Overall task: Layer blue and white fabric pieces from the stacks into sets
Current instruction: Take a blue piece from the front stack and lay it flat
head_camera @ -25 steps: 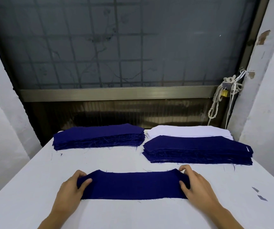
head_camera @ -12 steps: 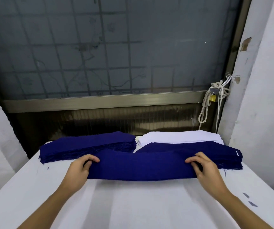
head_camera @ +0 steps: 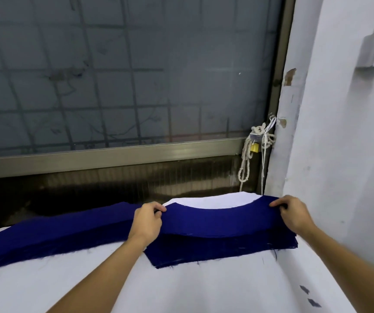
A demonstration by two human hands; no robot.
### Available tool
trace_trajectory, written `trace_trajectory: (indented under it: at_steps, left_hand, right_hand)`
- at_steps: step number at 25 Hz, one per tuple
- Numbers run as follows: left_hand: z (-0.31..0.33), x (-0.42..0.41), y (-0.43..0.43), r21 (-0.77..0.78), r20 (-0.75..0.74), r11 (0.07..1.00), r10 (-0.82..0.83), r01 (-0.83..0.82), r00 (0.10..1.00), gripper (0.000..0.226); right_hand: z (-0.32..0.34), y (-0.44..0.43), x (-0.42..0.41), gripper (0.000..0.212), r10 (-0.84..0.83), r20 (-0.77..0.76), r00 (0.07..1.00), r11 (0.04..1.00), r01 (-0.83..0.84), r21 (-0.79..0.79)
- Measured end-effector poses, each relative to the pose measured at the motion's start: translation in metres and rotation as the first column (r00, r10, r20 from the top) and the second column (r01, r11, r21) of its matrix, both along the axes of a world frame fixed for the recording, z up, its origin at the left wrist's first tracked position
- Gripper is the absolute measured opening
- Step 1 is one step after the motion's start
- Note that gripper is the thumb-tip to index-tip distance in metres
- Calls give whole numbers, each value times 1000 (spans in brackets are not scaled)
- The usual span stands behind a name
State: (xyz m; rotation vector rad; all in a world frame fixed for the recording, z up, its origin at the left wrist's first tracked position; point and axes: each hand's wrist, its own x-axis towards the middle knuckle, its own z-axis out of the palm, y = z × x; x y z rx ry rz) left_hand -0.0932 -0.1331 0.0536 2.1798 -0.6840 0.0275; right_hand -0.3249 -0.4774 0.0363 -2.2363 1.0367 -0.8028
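1. Blue piece (head_camera: 217,220) moved from the near table (head_camera: 204,288) to over the right blue stack (head_camera: 215,250).
2. Left hand (head_camera: 146,222), right hand (head_camera: 294,214) each pinch an end; middle sags.
3. I'd tauten it, match edges, then drop.

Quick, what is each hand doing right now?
Left hand: closed, pinching the blue fabric piece at its left end.
Right hand: closed, pinching its right end.

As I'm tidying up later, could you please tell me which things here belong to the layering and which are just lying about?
Job: held blue piece, right blue stack, left blue stack, white stack.
Lying about: rope, padlock, fabric scraps.
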Motion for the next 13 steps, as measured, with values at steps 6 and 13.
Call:
trace_trajectory:
  at_steps: [6, 13]
  left_hand:
    - [-34, 4, -24, 383, -5, 922, 70, -63, 998, 27]
    - [-64, -2, -23, 437, 84, 898, 13, -48, 996, 33]
  right_hand:
    - [-31, -16, 1, 38, -17, -188, 982, 1000, 22, 21]
    - [-55, 2, -7, 21, -16, -301, 954, 994, -19, -112]
